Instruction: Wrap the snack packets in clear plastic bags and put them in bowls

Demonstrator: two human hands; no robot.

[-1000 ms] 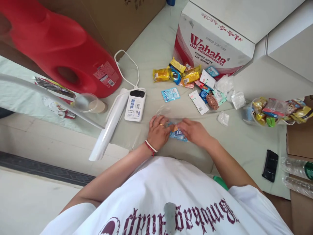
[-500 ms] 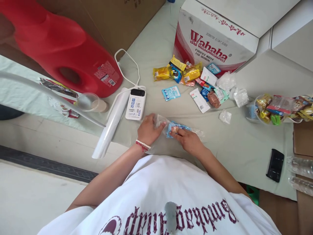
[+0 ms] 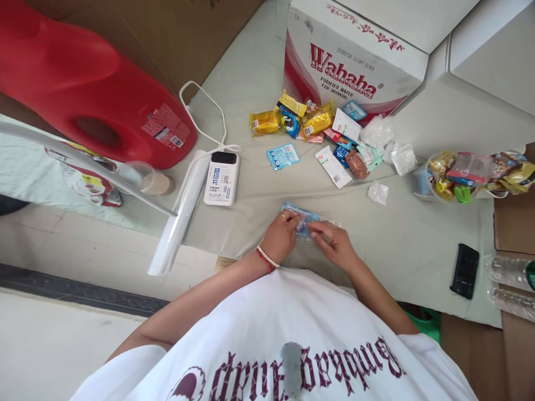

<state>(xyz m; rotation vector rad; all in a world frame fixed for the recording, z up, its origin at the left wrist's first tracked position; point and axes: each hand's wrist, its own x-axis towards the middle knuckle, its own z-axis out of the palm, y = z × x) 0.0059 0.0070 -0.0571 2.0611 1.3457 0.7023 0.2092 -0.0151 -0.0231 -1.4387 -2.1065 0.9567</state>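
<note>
Packet (image 3: 306, 216), centre of frame: left hand (image 3: 282, 236) on it, right hand (image 3: 334, 245) at its edge; whether either grips cannot be told. Uneven pressure could make it slip.

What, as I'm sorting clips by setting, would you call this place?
Probably a room in a home, though a small shop or office is possible: small bright packets and a drinking-water carton sit on a cloth-covered table.

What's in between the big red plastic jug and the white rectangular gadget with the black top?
In the head view, the upper end of a long, shiny white roll and a thin white cable lie between the jug and the gadget.
</note>
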